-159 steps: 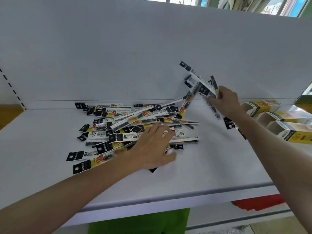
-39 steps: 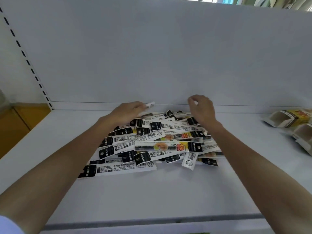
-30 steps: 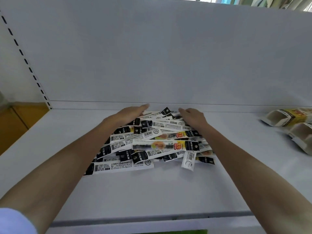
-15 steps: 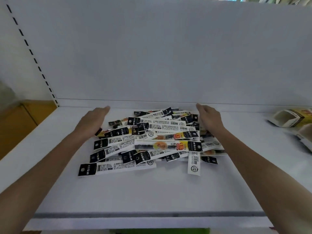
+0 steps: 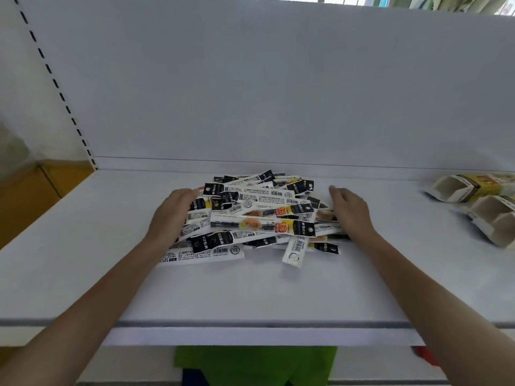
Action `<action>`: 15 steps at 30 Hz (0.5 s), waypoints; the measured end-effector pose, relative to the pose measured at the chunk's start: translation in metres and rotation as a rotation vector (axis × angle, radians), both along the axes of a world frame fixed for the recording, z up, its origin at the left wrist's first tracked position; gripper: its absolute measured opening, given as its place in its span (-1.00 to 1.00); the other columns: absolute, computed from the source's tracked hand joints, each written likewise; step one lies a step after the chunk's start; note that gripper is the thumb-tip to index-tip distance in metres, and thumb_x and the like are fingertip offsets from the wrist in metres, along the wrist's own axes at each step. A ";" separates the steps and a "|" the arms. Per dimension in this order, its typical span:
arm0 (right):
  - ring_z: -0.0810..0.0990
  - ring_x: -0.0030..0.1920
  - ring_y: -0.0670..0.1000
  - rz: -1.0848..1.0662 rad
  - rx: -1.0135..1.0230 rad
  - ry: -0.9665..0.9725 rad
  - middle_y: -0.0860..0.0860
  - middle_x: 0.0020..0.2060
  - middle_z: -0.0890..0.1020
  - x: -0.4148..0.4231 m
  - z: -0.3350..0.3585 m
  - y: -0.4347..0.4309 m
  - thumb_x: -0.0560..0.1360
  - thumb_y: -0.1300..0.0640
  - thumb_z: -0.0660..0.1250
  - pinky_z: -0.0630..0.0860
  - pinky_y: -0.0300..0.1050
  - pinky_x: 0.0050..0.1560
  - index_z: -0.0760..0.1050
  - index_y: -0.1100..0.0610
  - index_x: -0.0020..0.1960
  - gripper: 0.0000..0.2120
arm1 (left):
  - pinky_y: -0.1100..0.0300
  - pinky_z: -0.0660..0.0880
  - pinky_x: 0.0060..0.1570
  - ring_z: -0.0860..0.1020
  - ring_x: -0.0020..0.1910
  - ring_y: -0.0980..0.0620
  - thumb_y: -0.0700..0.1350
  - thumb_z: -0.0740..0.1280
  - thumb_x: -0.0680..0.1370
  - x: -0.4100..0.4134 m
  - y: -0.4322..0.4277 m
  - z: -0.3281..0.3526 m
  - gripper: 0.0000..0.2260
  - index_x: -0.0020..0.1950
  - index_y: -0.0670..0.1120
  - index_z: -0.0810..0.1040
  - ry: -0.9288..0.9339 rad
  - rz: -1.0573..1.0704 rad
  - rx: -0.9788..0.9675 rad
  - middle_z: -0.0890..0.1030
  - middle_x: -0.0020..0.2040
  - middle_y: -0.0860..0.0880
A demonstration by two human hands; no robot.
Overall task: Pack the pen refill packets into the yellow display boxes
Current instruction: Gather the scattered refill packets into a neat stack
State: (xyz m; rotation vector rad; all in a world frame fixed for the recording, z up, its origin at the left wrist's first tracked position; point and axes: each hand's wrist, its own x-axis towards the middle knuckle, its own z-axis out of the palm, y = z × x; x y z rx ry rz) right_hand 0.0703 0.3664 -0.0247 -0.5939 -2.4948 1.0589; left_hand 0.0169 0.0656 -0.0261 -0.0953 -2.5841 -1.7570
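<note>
Bracketing the heap from both sides: the left grip point(image 5: 172, 215), a bare hand with its fingers straight and together, presses its palm side against the left ends of the loose pile of long, narrow black, white and yellow plastic pen refill packets point(image 5: 259, 218). The right grip point(image 5: 351, 213), likewise flat and released, stands edge-on at the right ends. Neither holds anything.

Judgement: the flat hands face each other to squeeze the scattered packets into one aligned bundle that can be lifted at once.

The pile lies mid-way along the white metal shelf point(image 5: 250, 291), near the white back panel point(image 5: 278, 93). One packet sticks out crosswise at the front. The yellow cardboard display boxes point(image 5: 473, 188) lie on their sides, well apart to the right. Their open compartments show no packets.

Hidden or unclear:
- Palms and thumbs are out of sight.
- Whether the right fingertips touch the pile cannot be told.
- The boxes are blurred and cut off by the right edge, so their count is unclear.
- Lower packets are buried.
- Print is too small to read.
- Green fabric point(image 5: 250, 363) below the shelf is unidentified.
</note>
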 end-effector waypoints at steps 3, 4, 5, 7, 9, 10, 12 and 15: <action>0.47 -0.23 -0.10 0.120 -0.167 0.037 0.08 0.00 0.54 -0.004 0.003 -0.027 0.60 -0.01 0.12 0.35 -0.47 -0.34 0.45 0.19 0.22 -0.66 | 0.14 0.34 0.09 0.43 0.17 0.00 0.10 0.24 0.53 0.000 0.025 0.003 -0.61 0.31 -0.03 0.42 0.005 -0.022 -0.071 0.48 0.20 -0.01; 0.46 -0.23 -0.11 0.141 -0.178 0.041 0.05 0.02 0.51 -0.007 0.003 -0.032 0.59 -0.01 0.14 0.31 -0.55 -0.43 0.41 0.17 0.27 -0.65 | 0.12 0.34 0.15 0.43 0.21 -0.04 0.10 0.28 0.51 0.001 0.030 0.003 -0.58 0.31 -0.04 0.42 0.023 -0.036 -0.125 0.48 0.21 -0.03; 0.47 -0.19 -0.09 0.149 -0.204 0.064 0.02 0.05 0.50 -0.008 0.002 -0.033 0.58 0.00 0.16 0.32 -0.57 -0.44 0.39 0.15 0.31 -0.64 | 0.08 0.33 0.21 0.40 0.26 -0.08 0.12 0.31 0.48 0.002 0.033 0.003 -0.54 0.32 -0.05 0.41 0.058 -0.025 -0.224 0.47 0.24 -0.06; 0.50 -0.10 -0.04 0.140 -0.303 0.119 0.01 0.10 0.51 -0.005 0.007 -0.031 0.58 0.05 0.16 0.40 -0.50 -0.36 0.41 0.13 0.28 -0.68 | -0.03 0.19 0.38 0.24 0.40 -0.14 0.18 0.30 0.46 0.000 0.030 0.007 -0.43 0.38 -0.06 0.35 0.213 0.049 -0.445 0.34 0.39 -0.14; 0.49 -0.08 -0.07 0.143 -0.246 0.204 0.05 0.07 0.54 0.003 0.013 -0.020 0.55 0.20 0.18 0.38 -0.48 -0.32 0.49 0.15 0.18 -0.77 | -0.05 0.08 0.42 0.12 0.46 -0.11 0.18 0.30 0.46 0.010 0.024 0.017 -0.44 0.39 -0.04 0.34 0.416 0.045 -0.491 0.24 0.46 -0.12; 0.50 -0.10 -0.11 0.181 -0.152 0.214 0.05 0.02 0.58 0.006 0.014 -0.013 0.51 0.28 0.21 0.37 -0.46 -0.25 0.54 0.13 0.08 -0.79 | -0.04 0.12 0.40 0.15 0.44 -0.07 0.21 0.28 0.43 0.018 0.022 0.020 -0.44 0.37 -0.02 0.38 0.502 -0.026 -0.477 0.27 0.44 -0.08; 0.53 -0.13 -0.20 0.325 -0.069 0.159 -0.03 -0.09 0.62 0.012 0.014 -0.007 0.42 0.39 0.26 0.41 -0.37 -0.14 0.54 0.02 -0.09 -0.72 | -0.04 0.20 0.37 0.23 0.39 -0.02 0.34 0.21 0.34 0.040 0.024 0.022 -0.36 0.31 0.01 0.44 0.568 -0.227 -0.503 0.36 0.39 -0.03; 0.49 0.04 -0.10 0.504 0.029 -0.029 -0.05 0.05 0.57 0.016 0.008 -0.012 0.38 0.38 0.34 0.38 -0.36 -0.01 0.54 -0.03 0.00 -0.65 | -0.03 -0.02 0.46 0.06 0.48 -0.02 0.58 -0.03 0.22 0.060 0.035 0.007 -0.05 0.45 0.03 0.26 0.578 -0.479 -0.796 0.17 0.50 -0.01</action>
